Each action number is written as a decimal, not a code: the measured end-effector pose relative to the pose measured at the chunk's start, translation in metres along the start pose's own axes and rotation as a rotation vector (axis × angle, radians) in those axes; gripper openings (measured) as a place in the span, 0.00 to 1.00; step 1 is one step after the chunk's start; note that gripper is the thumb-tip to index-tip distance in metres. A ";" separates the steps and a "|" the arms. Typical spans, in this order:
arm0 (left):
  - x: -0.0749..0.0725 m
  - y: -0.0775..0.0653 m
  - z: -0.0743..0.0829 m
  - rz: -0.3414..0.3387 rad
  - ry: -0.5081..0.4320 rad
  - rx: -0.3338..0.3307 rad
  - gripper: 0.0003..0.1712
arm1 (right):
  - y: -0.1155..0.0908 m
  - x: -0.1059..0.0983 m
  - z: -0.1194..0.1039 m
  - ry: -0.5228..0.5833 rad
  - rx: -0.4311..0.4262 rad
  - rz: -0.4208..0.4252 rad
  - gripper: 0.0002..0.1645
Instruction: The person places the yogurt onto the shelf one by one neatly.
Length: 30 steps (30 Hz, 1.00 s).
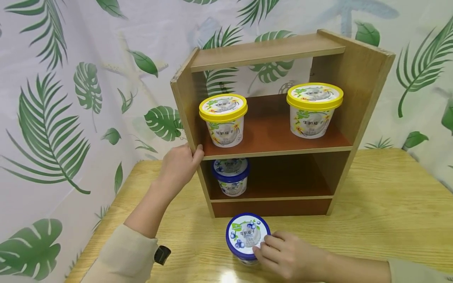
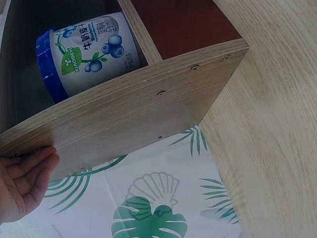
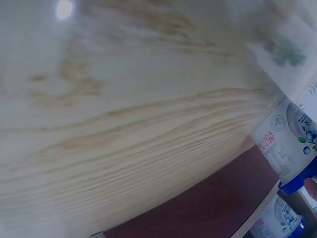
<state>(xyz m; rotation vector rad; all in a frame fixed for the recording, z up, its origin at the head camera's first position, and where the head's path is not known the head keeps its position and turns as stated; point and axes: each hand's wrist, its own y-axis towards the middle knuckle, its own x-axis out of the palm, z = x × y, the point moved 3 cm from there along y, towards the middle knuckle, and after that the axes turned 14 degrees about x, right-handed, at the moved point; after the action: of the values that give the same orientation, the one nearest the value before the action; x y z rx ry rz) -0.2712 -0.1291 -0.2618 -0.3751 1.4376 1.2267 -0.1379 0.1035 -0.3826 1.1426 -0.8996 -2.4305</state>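
My left hand [image 1: 178,167] grips the left side panel of a small wooden shelf [image 1: 276,150], thumb at the front edge. In the left wrist view its fingers [image 2: 37,173] lie against the panel's outer face. In front of the shelf is a tub with a blue lid and blueberry pictures [image 1: 247,236]. My right hand [image 1: 288,253] holds that tub by the right side of its lid, fingers curled at the rim. A fingertip [image 3: 311,187] shows on the blue lid in the right wrist view. Whether the tub's base touches the table cannot be told.
Two yellow-lidded tubs stand on the upper level, one at left [image 1: 226,131] and one at right [image 1: 311,122]. Another blue-lidded tub [image 1: 233,184] stands at the lower level's left. The wooden table [image 1: 389,212] meets a leaf-patterned backdrop [image 1: 116,78] behind and at left.
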 end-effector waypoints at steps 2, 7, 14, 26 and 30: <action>0.000 0.000 0.000 0.001 0.001 0.002 0.23 | -0.004 0.000 0.002 0.013 0.011 -0.010 0.20; -0.001 -0.001 0.001 0.006 0.005 0.007 0.23 | -0.011 -0.002 0.007 0.086 0.069 0.026 0.20; -0.001 -0.002 0.001 0.007 0.006 0.006 0.24 | -0.013 -0.009 0.014 0.065 0.078 0.072 0.19; -0.002 0.000 0.003 0.013 0.009 0.020 0.24 | -0.026 -0.020 0.028 0.047 0.126 0.096 0.22; -0.002 0.000 0.003 0.030 0.011 0.034 0.23 | -0.031 -0.022 0.032 0.033 0.139 0.085 0.22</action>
<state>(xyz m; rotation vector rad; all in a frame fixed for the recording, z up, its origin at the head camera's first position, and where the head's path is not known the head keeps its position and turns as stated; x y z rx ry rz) -0.2690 -0.1274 -0.2596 -0.3385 1.4770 1.2243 -0.1491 0.1519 -0.3746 1.1624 -1.0991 -2.3056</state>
